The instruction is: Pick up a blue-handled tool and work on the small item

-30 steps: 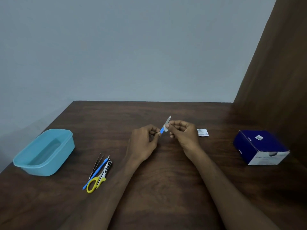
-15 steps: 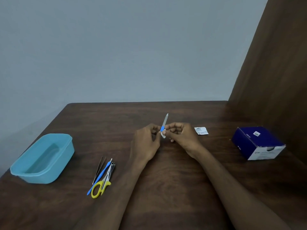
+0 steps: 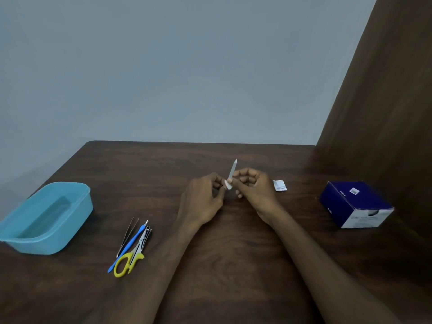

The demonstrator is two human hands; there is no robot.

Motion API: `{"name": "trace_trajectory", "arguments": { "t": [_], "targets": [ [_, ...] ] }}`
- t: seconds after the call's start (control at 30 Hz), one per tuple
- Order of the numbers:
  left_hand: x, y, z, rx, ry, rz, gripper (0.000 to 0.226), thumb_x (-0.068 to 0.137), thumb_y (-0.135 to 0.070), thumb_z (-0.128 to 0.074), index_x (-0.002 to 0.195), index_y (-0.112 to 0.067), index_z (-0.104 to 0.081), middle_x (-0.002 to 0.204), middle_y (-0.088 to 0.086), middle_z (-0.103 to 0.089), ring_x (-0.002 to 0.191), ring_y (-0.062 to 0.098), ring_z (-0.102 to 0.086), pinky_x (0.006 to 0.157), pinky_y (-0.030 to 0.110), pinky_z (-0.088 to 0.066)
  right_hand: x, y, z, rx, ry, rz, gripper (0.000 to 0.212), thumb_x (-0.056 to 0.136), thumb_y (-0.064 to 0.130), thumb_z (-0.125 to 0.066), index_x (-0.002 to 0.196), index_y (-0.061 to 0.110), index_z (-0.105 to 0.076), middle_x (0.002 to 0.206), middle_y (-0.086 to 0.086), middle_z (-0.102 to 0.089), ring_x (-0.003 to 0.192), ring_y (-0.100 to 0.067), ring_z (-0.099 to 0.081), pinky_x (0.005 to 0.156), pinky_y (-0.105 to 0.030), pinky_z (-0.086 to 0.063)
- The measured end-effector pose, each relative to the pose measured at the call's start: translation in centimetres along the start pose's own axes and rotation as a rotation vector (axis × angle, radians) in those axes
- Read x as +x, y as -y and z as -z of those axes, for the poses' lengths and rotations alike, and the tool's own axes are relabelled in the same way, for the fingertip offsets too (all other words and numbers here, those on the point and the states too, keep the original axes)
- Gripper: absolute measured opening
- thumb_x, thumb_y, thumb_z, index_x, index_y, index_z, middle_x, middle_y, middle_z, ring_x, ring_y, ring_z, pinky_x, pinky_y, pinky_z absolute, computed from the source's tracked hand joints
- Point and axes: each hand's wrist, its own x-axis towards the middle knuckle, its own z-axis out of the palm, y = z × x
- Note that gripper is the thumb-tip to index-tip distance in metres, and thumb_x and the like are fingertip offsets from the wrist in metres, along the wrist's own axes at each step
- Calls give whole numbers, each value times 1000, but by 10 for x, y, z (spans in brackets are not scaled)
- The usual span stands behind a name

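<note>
- The nail file point(image 3: 233, 170) stands nearly upright above the middle of the table point(image 3: 233, 265), its pointed tip tilted slightly away from the person.
- The right hand point(image 3: 254, 190) pinches the file low on its blade with curled fingers; a small white pad point(image 3: 228, 184) sits against the file's lower end.
- The left hand point(image 3: 203, 197) is curled just left of the file, fingertips at its lower end. Whether it grips the handle or only the pad I cannot tell; the handle is hidden between the hands.
- Risk: the hold is narrow and low on the file. A sideways rub could twist it out of the pinch, and it would likely drop to the table under the file.
- Risk: the tip is pointed and bare. If the left fingers slide up the blade, they could be scratched.
- Risk: the pad looks small and loosely held, so it could slip off unnoticed.
- Right of the file, near the right hand, a torn white packet point(image 3: 279, 185) lies flat; a wrist could brush it away.
- Farther right of the file sits a dark blue box point(image 3: 355, 203), well apart.
- Left of the file and nearer the person lie yellow scissors point(image 3: 127, 264), tweezers point(image 3: 127, 236) and a blue-handled tool point(image 3: 127, 247); a dropped file could land among them.
- Far left of the file is a light blue tub point(image 3: 46, 218).
</note>
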Motion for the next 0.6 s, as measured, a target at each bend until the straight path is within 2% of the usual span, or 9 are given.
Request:
{"name": "trace_trajectory", "arguments": {
  "t": [0.1, 0.23, 0.4, 0.6],
  "targets": [
    [0, 0, -1, -5, -3, 14, 2, 94, -40, -70, 96, -39, -70, 85, -26, -73, 81, -5, -68, 73, 32, -59, 3, -4, 3, 34, -39, -6, 10, 88, 14, -87, 91, 12, -77, 79, -8, -75, 58, -13, -62, 57, -28, -52],
    [2, 1, -2, 35, -21, 62, 7, 94, -41, -69, 99, -38, -72, 89, -24, -75, 89, 1, -72, 77, 35, -60, 2, -5, 2, -8, 28, -12, 12, 87, 16, -87, 94, 13, -78, 81, -9, -76, 60, -12, -62, 58, -26, -52],
    [1, 2, -3, 44, -11, 64, 8, 94, -43, -69, 100, -39, -72, 89, -23, -75, 89, 2, -72, 77, 37, -62, 1, -3, 4, 4, 23, -12, 11, 88, 13, -87, 93, 14, -77, 77, -3, -75, 60, -10, -60, 57, -22, -51],
    [3, 1, -5, 57, -10, 69, 9, 93, -42, -71, 102, -38, -73, 90, -24, -75, 90, 1, -72, 75, 31, -58, 0, -2, 6, -2, 38, -19, 12, 87, 14, -87, 94, 13, -77, 78, -4, -75, 61, -10, -62, 58, -23, -52]
  ]
}}
